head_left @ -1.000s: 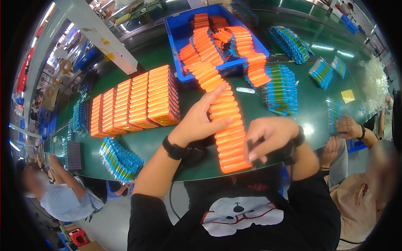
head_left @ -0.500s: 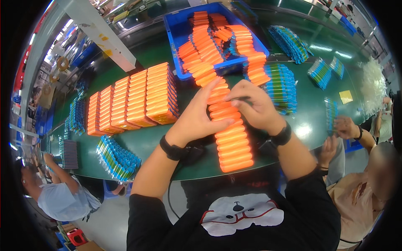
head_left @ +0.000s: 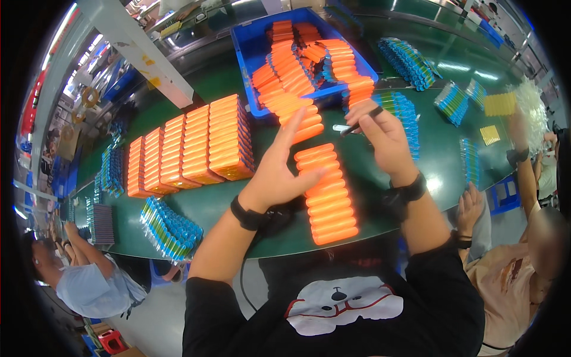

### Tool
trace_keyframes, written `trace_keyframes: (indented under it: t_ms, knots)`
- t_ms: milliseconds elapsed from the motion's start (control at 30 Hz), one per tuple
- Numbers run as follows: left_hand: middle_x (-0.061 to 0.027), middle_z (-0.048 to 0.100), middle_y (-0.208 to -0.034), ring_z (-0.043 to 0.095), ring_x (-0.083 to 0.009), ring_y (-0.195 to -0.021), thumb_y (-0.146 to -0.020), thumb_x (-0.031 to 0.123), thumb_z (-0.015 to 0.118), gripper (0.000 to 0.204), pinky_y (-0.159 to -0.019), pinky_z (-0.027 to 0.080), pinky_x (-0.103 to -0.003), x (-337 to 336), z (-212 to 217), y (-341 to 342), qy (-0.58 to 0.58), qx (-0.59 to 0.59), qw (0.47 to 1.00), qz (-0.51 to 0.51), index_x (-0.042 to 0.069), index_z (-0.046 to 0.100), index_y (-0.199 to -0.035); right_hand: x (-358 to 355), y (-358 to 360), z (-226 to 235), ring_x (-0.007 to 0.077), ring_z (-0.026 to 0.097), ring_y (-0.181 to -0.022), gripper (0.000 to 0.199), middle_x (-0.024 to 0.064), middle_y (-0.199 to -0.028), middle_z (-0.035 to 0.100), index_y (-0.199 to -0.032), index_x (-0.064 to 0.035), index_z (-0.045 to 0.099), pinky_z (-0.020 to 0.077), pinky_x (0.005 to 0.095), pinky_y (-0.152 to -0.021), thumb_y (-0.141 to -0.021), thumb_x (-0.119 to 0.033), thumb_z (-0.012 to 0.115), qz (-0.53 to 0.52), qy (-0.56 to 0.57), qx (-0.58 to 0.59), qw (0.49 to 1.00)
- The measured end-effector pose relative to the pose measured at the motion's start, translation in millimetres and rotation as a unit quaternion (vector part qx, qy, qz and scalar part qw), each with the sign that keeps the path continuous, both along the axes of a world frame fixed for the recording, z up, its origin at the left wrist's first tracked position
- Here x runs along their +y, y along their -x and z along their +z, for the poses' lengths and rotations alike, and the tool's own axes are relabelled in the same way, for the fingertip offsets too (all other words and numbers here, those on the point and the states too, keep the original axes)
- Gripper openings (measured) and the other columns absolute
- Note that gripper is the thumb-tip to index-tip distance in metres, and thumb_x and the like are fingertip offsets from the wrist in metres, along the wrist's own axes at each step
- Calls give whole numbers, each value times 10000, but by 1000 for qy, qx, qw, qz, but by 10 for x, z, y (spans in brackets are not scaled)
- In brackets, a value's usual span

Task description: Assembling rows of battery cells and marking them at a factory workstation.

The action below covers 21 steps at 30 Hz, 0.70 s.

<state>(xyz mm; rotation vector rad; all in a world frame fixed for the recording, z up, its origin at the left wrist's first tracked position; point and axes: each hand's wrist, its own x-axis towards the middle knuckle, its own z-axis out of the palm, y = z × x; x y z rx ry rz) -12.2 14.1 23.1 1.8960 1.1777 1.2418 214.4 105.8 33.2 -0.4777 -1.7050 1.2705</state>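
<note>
A strip of glossy orange packs, ribbed with side-by-side tubes (head_left: 331, 199), lies on the green table in front of me. Beyond a narrow gap, a second orange strip (head_left: 306, 122) runs back up over the rim of the blue bin (head_left: 253, 98). My left hand (head_left: 282, 163) is open, fingers stretched along the left of the upper strip, thumb resting on the lower one. To the right of the gap, my right hand (head_left: 383, 134) is closed on a slim dark knife (head_left: 352, 128) with a pale tip, held clear of both strips.
Orange packs stand in tall stacks (head_left: 193, 143) at the left. Blue-green packs lie at the front left (head_left: 171, 229), behind my right hand (head_left: 404, 119) and at the far right (head_left: 410, 62). A co-worker's hand (head_left: 470, 205) is at the table's right edge.
The orange strip, joined before, now shows a gap between two lengths. My right hand with the knife has moved off it to the right. At far right, a co-worker's arm has risen.
</note>
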Motion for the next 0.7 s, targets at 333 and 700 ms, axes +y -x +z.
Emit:
trace_keyframes:
  t_ms: [333, 700]
  knots:
    - [-215, 368, -1546, 358, -392, -1407, -817, 459, 762, 1017, -1177, 263, -453, -207, 172, -126, -45, 69, 996, -44, 6, 262, -1577, -175, -182, 221, 141, 681, -771, 211, 91, -878, 734, -936, 34, 704, 542, 296, -732, -1008, -146, 620, 275, 218, -45, 935]
    - [-175, 420, -1490, 420, -273, -1394, -838, 187, 793, 835, -1158, 332, -376, -51, 37, -48, 45, 16, 999, 11, 6, 363, -1531, -139, -246, 296, 111, 652, -627, 157, 76, -828, 739, -979, 34, 735, 492, 255, -568, -969, -109, 672, 567, 104, -174, 799]
